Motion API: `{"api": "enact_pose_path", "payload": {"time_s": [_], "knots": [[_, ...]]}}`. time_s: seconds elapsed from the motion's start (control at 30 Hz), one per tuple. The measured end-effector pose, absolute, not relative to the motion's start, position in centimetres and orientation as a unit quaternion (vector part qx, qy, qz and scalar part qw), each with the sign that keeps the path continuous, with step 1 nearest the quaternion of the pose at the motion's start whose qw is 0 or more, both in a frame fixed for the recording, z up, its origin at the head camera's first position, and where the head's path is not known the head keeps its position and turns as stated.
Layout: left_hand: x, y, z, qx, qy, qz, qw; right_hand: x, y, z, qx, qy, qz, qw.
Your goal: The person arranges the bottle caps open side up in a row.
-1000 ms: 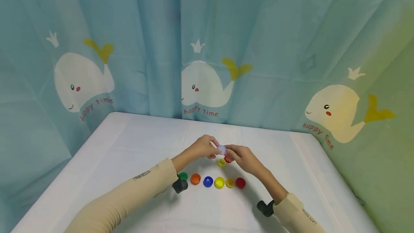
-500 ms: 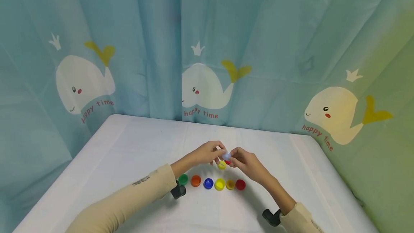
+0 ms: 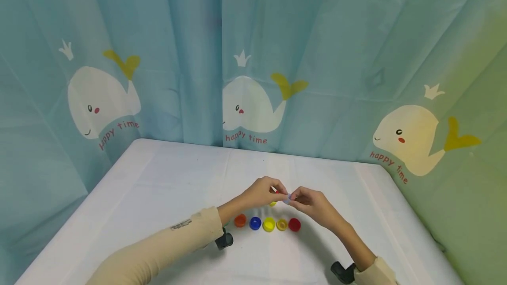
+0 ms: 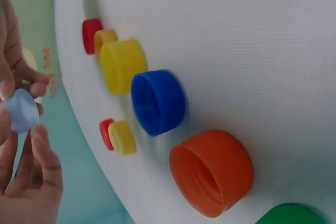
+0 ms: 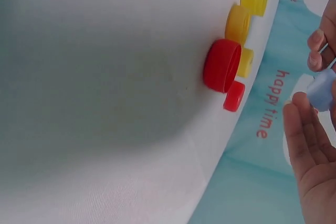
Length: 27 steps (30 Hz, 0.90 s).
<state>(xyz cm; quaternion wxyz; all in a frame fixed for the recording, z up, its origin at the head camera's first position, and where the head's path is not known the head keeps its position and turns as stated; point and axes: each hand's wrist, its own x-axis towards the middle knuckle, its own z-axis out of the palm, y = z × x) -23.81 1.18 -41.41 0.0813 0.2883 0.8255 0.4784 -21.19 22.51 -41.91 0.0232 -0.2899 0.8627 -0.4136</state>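
Observation:
Between the fingertips of both hands is a small, rounded pale blue piece (image 4: 22, 111), held above the table; its exact kind cannot be told. My left hand (image 3: 264, 193) pinches it from the left, and my right hand (image 3: 317, 206) pinches its right side. Beneath and nearer than the hands, a row of bottle caps lies on the table: orange (image 3: 240, 220), blue (image 3: 255, 223), yellow (image 3: 269, 224), amber (image 3: 282, 224) and red (image 3: 294, 224). A green cap (image 4: 291, 214) is mostly hidden by my left wrist in the head view.
Behind the row are a smaller yellow cap (image 4: 122, 138) and a small red cap (image 5: 234, 96), partly covered by my left hand in the head view. The table (image 3: 178, 166) has a white cover. A blue curtain with whales (image 3: 336, 56) hangs along its back.
Both hands have moved right and slightly nearer, carrying the pale blue piece with them. My left hand now covers more of the small red and yellow caps. The row of caps stays put.

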Motion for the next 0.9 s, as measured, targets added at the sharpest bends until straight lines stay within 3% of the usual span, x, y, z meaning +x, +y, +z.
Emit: {"api": "enact_pose_path", "payload": {"time_s": [0.33,0.73,0.9], "knots": [[-22.7,3.2,-41.5,0.313,0.848,0.422,0.069,-20.3,24.0,-41.2,-0.316,0.893,-0.321,0.008],[-22.1,5.3,-42.4,0.364,0.863,0.338,0.091,-18.9,25.3,-41.2,-0.305,0.911,-0.276,0.021],[-21.9,5.8,-42.6,0.381,0.874,0.275,0.127,-18.8,25.6,-41.8,-0.302,0.921,-0.246,0.027]]}}
